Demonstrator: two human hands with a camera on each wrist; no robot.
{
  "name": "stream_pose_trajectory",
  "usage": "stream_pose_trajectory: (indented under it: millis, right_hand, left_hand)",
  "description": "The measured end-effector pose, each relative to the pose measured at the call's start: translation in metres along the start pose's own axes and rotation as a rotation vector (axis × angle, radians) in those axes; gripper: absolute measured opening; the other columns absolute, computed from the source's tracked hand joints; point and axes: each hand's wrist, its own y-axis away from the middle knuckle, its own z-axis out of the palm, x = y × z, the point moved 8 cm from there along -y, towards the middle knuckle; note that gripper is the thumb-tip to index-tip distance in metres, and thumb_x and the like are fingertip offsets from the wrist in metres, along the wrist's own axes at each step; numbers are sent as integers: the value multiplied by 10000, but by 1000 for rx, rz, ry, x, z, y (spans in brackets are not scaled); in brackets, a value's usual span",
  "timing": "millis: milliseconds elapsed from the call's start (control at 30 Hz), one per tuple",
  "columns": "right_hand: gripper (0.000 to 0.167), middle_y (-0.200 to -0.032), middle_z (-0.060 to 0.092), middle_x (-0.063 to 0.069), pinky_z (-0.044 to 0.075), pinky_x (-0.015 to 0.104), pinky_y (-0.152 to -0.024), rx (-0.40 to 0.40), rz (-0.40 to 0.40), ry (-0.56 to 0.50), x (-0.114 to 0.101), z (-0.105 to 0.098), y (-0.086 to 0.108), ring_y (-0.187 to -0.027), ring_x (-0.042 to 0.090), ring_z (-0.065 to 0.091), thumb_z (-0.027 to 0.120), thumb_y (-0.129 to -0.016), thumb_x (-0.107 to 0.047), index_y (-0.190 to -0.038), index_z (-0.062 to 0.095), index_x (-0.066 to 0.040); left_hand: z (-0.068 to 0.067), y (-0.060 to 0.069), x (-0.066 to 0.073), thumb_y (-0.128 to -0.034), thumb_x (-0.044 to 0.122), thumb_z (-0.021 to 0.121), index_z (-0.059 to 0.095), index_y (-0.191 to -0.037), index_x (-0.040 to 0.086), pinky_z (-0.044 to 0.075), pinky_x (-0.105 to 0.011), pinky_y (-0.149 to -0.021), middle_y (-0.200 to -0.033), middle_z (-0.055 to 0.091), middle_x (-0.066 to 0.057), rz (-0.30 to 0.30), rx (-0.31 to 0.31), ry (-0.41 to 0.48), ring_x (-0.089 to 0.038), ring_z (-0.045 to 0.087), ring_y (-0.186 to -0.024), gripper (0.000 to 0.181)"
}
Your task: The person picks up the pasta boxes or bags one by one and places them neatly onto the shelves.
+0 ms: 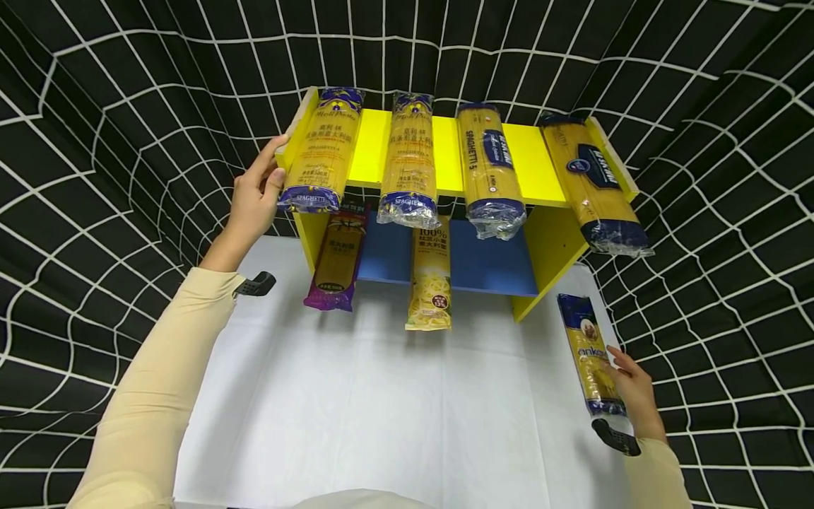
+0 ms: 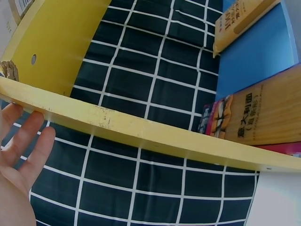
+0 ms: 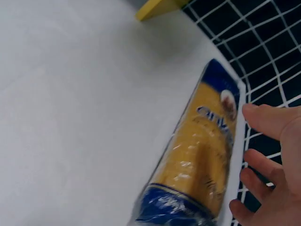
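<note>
My left hand rests against the outer left side of a yellow shelf, its fingers loosely extended along the panel's edge in the left wrist view. At the right of the white table, a blue and yellow pack of spaghetti lies flat near the table edge. Beside that pack is my right hand, fingers spread and relaxed. The right wrist view shows this hand at the pack's outer long side, not wrapped round it. Whether the fingertips touch it, I cannot tell.
Across the shelf's top lie several spaghetti packs, their ends jutting past the front. On the blue lower board are a purple-ended pasta pack and a yellow pasta bag. Black white-gridded cloth surrounds the white table.
</note>
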Motion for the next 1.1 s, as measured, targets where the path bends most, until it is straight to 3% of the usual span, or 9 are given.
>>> stream_pose_trajectory:
  millis: [167,300,367,600,700,867,967,1100]
  right_hand:
    - [591,-1540,307,289,404,230,-732,-29,-12,40,11,7,-5,-1154,300,484,544,-1001,-248,-1536,329,-120]
    - [612,-1511,308,342,402,250,-726,-32,-12,57,17,8,-9,-1173,379,483,569,-982,-212,-1531,320,-104]
    - [619,-1478,328,387,410,268,-727,-43,-30,94,19,8,-10,-1185,441,478,568,-975,-176,-1528,310,-76]
    - [636,-1360,443,440,435,239,-643,-83,-138,300,19,11,-18,-969,410,622,564,-964,-145,-1525,291,-23]
    - [660,-1353,430,451,441,307,-696,-115,-190,386,15,11,-21,-1029,496,593,557,-963,-172,-1528,262,1]
    - [736,-1395,339,471,479,536,-847,-206,-215,444,9,14,-22,-1109,559,539,566,-954,-178,-1543,169,16]
    - [801,-1429,278,477,435,643,-913,-252,-224,468,5,15,-21,-1149,593,485,595,-939,-193,-1550,116,5]
    - [864,-1455,246,465,401,683,-937,-264,-244,519,-1,14,-22,-1158,608,451,627,-911,-191,-1561,82,-25]
  left_hand:
    - [1,0,1,-1045,281,462,389,-1506,379,448,-104,-700,-1345,638,-121,-8,-12,-7,-18,552,-859,477]
    - [1,-1,2,-1043,272,467,389,-1508,367,452,-95,-701,-1354,634,-114,-14,-12,-5,-17,555,-863,481]
    - [0,-1,1,-1043,265,467,390,-1509,359,448,-93,-697,-1353,635,-115,-16,-10,-4,-17,552,-860,482]
    - [-1,-1,0,-1043,248,474,395,-1509,340,441,-87,-704,-1373,625,-112,-20,-2,-4,7,552,-871,482]
    - [-2,0,-1,-1045,254,470,392,-1509,349,444,-86,-712,-1373,625,-113,-17,0,-11,-49,571,-891,481]
    - [0,0,-1,-1047,285,458,381,-1508,385,456,-91,-719,-1386,617,-110,-11,-10,-19,-148,596,-921,478]
    - [0,1,-2,-1049,292,451,377,-1504,411,458,-98,-717,-1394,611,-108,-16,-10,-23,-108,590,-919,476]
    - [0,1,-4,-1050,294,446,372,-1502,423,461,-99,-716,-1407,602,-99,-25,-12,-23,-39,571,-909,476]
